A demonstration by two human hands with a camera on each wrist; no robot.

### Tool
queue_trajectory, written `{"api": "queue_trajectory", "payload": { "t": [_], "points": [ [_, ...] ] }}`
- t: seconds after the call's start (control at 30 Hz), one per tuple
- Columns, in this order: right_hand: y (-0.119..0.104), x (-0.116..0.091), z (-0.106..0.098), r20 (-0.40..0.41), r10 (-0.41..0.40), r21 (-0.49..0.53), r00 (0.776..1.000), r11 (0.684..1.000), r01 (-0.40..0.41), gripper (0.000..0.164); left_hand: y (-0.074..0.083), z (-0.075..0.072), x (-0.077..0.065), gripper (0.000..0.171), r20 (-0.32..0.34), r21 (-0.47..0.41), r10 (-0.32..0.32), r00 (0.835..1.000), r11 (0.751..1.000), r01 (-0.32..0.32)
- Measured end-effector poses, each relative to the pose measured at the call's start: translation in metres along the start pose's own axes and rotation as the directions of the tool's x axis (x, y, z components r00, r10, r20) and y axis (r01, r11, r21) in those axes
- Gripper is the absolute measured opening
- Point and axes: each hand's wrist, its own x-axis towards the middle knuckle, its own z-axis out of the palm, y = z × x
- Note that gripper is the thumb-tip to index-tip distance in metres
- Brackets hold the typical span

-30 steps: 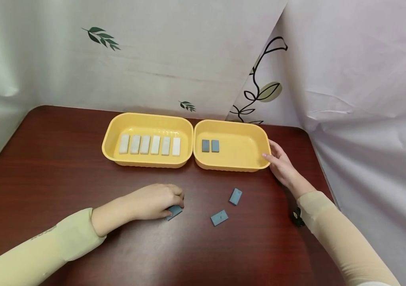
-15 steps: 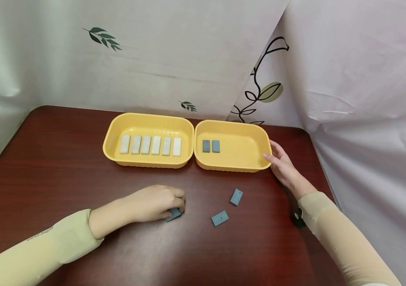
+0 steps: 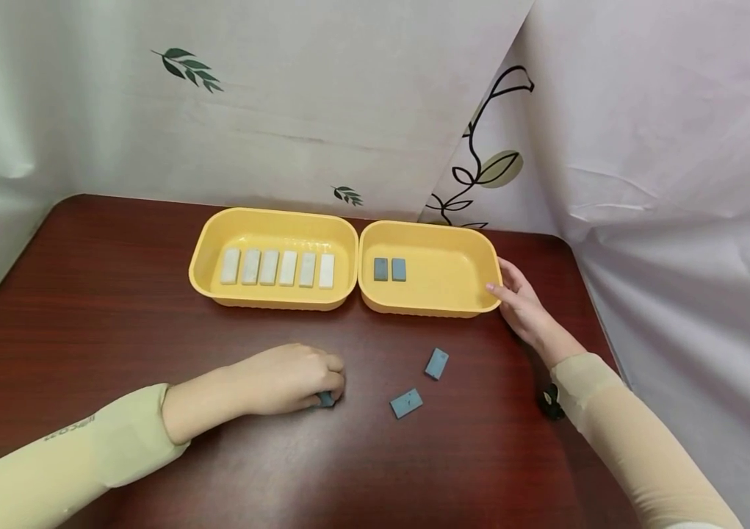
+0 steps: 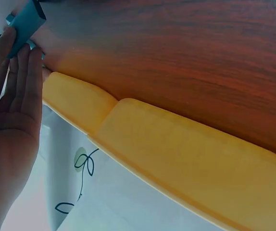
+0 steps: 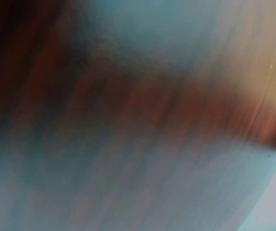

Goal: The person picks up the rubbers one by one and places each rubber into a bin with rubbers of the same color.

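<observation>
Between the thumb and fingers of my left hand [image 3: 285,378] is a small blue-grey rectangular block [image 4: 27,26], pinched low over the table in front of the bins. In the head view the fingers cover most of it. My right hand [image 3: 525,308] grips the right end of the right yellow plastic bin [image 3: 427,300], its thumb over the rim and its fingers outside. Two blue-grey blocks [image 3: 399,270] lie side by side in that bin's left part. Two more, a nearer block [image 3: 406,403] and a farther block [image 3: 437,364], lie loose on the table.
A left yellow bin [image 3: 269,297] touches the right one and holds a row of several whitish blocks [image 3: 289,269]. Both stand on the dark red-brown table [image 3: 375,470], near the curtain [image 3: 322,110] behind. The right wrist view is mostly blurred tabletop.
My left hand has shifted slightly right and its fingers have closed further round the block, hiding more of it. The right hand and the bins stay where they were.
</observation>
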Motion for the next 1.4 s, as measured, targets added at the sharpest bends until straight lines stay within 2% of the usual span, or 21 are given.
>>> {"api": "queue_trajectory", "payload": {
  "t": [0.43, 0.8, 1.17, 1.4],
  "points": [
    [0.0, 0.002, 0.002, 0.002, 0.009, -0.023, 1.0, 1.0, -0.009, 0.051, -0.006, -0.01, 0.014, 0.018, 0.009, -0.02, -0.027, 1.0, 0.999, 0.028],
    [-0.002, 0.003, 0.002, 0.005, 0.0, -0.022, 1.0, 1.0, 0.0, 0.05, -0.014, -0.035, 0.039, 0.014, 0.01, 0.004, -0.028, 1.0, 1.0, 0.028],
    [-0.001, 0.001, 0.0, -0.001, 0.006, -0.029, 1.0, 1.0, -0.006, 0.051, -0.023, -0.059, 0.064, 0.012, -0.066, -0.126, -0.051, 0.996, 0.991, 0.043],
    [0.0, -0.001, -0.001, -0.006, 0.004, -0.024, 1.0, 1.0, -0.004, 0.05, -0.035, -0.063, 0.079, 0.015, -0.113, -0.251, -0.109, 0.988, 0.965, 0.077]
  ]
}}
